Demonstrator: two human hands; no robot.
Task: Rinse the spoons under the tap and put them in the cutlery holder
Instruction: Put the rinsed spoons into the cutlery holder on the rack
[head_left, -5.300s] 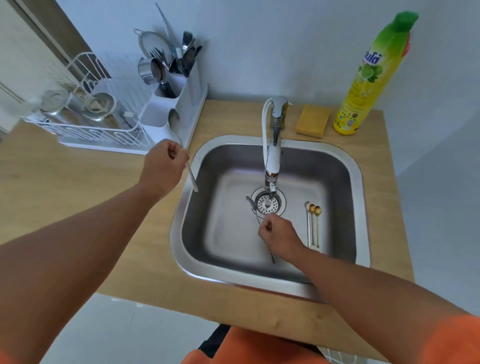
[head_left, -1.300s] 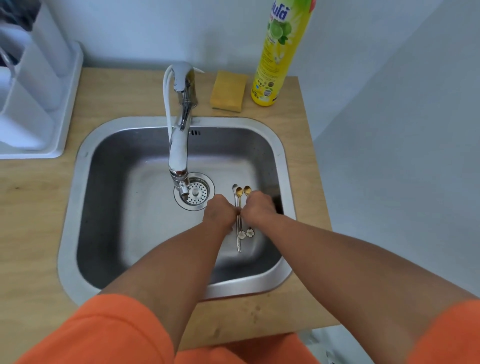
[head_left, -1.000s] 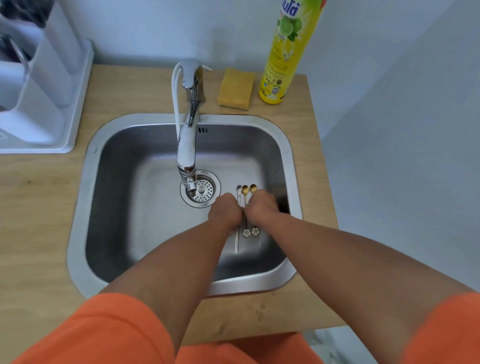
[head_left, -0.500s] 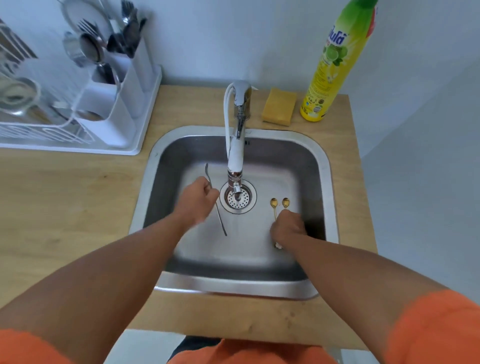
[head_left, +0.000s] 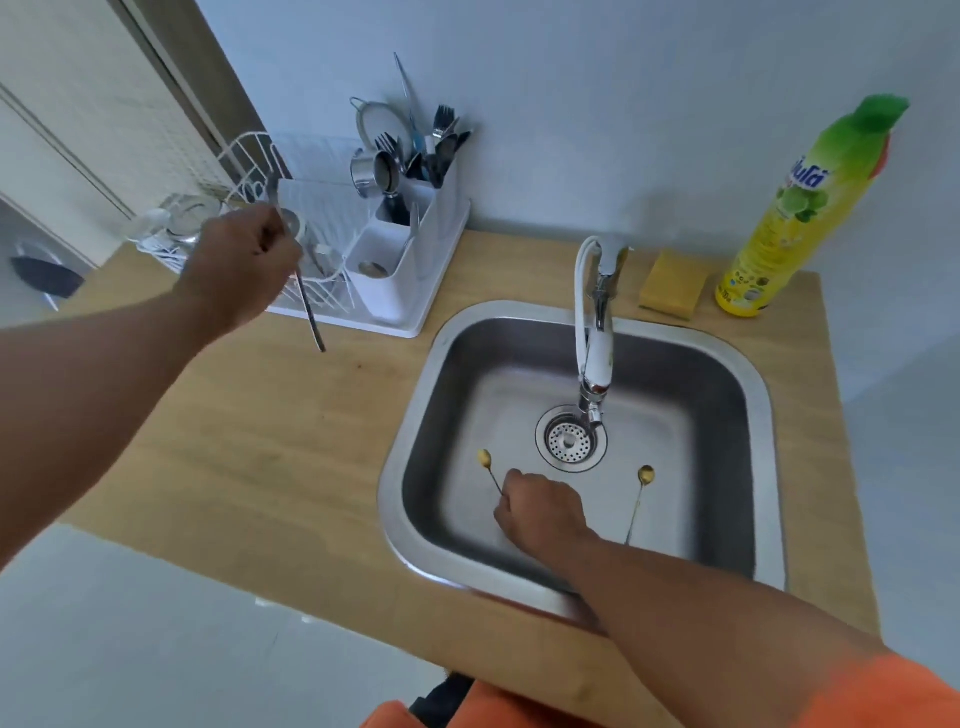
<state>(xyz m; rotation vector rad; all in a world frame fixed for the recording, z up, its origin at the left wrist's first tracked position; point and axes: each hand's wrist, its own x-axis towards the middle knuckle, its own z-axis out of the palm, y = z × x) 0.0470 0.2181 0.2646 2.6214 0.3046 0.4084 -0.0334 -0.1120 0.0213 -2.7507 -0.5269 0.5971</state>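
My left hand (head_left: 244, 265) grips a long silver spoon (head_left: 309, 312), raised above the counter in front of the dish rack, left of the white cutlery holder (head_left: 402, 260). Down in the steel sink (head_left: 415, 457), my right hand (head_left: 540, 512) pinches the handle of a small gold spoon (head_left: 485, 462) left of the drain. A second gold spoon (head_left: 641, 493) lies on the sink floor to the right of the drain. The tap (head_left: 597, 338) stands over the drain; no water stream is visible.
The holder's back compartments hold several forks and utensils (head_left: 431, 150). A white wire dish rack (head_left: 291, 249) stands left of it. A yellow sponge (head_left: 672, 283) and a dish soap bottle (head_left: 795, 218) stand behind the sink. The wooden counter (head_left: 270, 441) extends left.
My left hand has carried the silver spoon up out of the sink and left toward the rack. My right hand has taken one gold spoon and moved it left of the drain.
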